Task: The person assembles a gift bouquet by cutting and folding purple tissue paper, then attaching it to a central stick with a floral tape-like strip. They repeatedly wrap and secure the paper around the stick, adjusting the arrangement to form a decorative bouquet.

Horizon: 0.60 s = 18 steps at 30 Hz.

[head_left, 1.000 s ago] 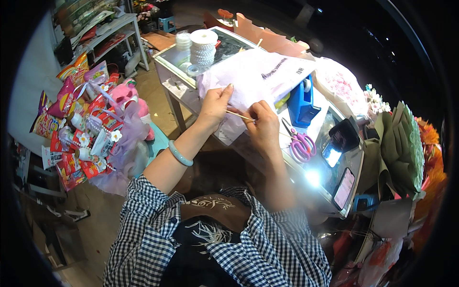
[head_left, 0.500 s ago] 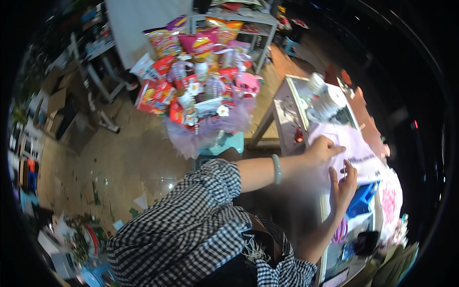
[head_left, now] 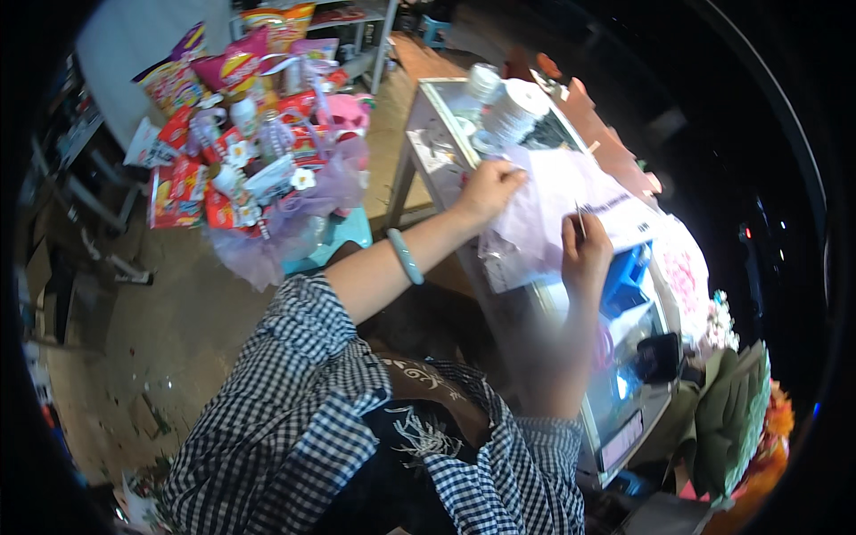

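Observation:
A pale lilac sheet [head_left: 557,192] of wrapping paper or thin fabric with dark printing lies across the glass-topped table on the right. Its left part hangs over the table's near edge. My left hand [head_left: 493,190] is closed at the sheet's upper left edge, fingertips pinched on it. Over the sheet's lower right part is my right hand [head_left: 587,248], its fingers curled in a pinch. Something thin and shiny sticks up from those fingers, too small to name.
White ribbon rolls [head_left: 517,109] stand at the table's far end. Nearer are a blue holder [head_left: 627,281], a dark phone-like object [head_left: 658,357] and a phone [head_left: 621,440]. A snack bouquet [head_left: 259,152] with purple tulle stands on the left. Green wrapping [head_left: 736,415] lies at right.
My view has swung right. The left hand has closed on the sheet's edge, and the sheet's near side now hangs further off the table. My right hand's fingers have curled in.

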### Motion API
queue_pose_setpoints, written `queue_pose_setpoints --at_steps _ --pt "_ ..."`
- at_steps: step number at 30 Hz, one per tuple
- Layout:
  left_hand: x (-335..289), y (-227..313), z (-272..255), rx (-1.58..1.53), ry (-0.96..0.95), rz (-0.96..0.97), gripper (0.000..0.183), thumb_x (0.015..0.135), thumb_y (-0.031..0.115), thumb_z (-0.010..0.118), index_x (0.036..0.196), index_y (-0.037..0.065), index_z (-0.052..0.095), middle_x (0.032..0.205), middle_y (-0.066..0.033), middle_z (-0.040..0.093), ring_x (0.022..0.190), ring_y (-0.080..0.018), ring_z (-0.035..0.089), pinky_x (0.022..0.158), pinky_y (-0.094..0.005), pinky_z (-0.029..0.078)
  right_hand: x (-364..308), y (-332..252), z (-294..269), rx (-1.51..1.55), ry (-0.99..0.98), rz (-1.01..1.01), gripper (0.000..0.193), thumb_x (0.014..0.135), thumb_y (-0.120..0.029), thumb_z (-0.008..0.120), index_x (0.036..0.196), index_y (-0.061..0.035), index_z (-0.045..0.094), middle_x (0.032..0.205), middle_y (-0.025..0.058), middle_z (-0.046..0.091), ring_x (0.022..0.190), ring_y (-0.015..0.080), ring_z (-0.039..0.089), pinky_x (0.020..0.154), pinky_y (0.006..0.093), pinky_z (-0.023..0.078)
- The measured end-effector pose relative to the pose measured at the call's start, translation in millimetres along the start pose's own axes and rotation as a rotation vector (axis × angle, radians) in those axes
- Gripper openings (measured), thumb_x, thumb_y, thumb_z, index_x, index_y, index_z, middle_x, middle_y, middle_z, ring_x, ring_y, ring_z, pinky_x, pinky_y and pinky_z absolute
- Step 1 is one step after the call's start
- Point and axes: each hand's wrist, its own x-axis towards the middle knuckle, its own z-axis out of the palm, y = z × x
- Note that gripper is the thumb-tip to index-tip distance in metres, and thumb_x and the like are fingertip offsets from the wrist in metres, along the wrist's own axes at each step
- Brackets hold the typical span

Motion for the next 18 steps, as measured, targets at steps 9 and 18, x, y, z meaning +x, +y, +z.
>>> queue_pose_setpoints --at_steps 9,18 --pt "21 46 -37 0.185 0.055 -0.084 0.024 0.089 0.014 0.062 0.100 -0.007 0.067 0.084 -0.0058 0.067 0.071 -0.0087 0.059 0.064 -0.0227 0.048 10 -38 -54 0.181 0.216 0.003 0.024 0.095 -0.019 0.053 0.089 0.0025 0.064 0.074 0.0083 0.060 0.063 0.0164 0.053 0.061 0.0295 0.042" --pt "6 73 -17 -0.018 0.051 0.083 0.029 0.094 0.020 0.057 0.085 -0.006 0.066 0.064 -0.0003 0.058 0.058 -0.0052 0.048 0.053 -0.0234 0.040 45 -81 -25 0.255 -0.311 0.051 0.027 0.086 -0.021 0.063 0.087 0.0060 0.065 0.072 0.0109 0.064 0.061 0.0158 0.058 0.058 0.0283 0.045"
